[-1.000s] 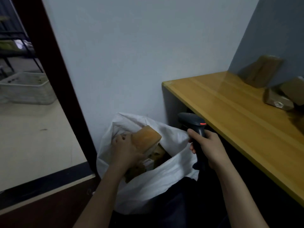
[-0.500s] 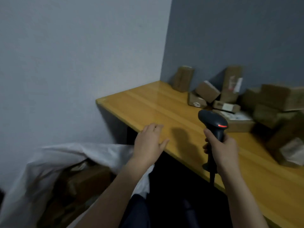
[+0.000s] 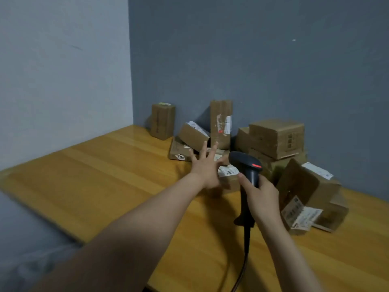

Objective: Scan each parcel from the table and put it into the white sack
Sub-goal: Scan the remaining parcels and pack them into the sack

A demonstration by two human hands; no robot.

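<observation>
Two bare hands are out over the wooden table point(image 3: 101, 178), and they are doing very different things. The left hand point(image 3: 207, 168) is stretched forward with all its fingers straight and fanned wide, holding nothing; it hangs over a small labelled parcel point(image 3: 228, 172) at the near edge of the pile, and I cannot tell whether the palm touches it. The right hand point(image 3: 261, 196) is curled tight round the handle of a black scanner point(image 3: 246, 163), forefinger laid along the front of the grip, the head showing a red strip. Its cable point(image 3: 245, 258) drops from the handle toward the table's near edge. The rest of the parcels sit heaped against the grey wall point(image 3: 252, 60): one upright box point(image 3: 163, 122) alone at the left, a tall box point(image 3: 221, 123) with a tilted box point(image 3: 194, 135) leaning beside it, a stack of larger boxes point(image 3: 276, 138), and a box with white labels point(image 3: 311, 190) just right of the scanner hand
</observation>
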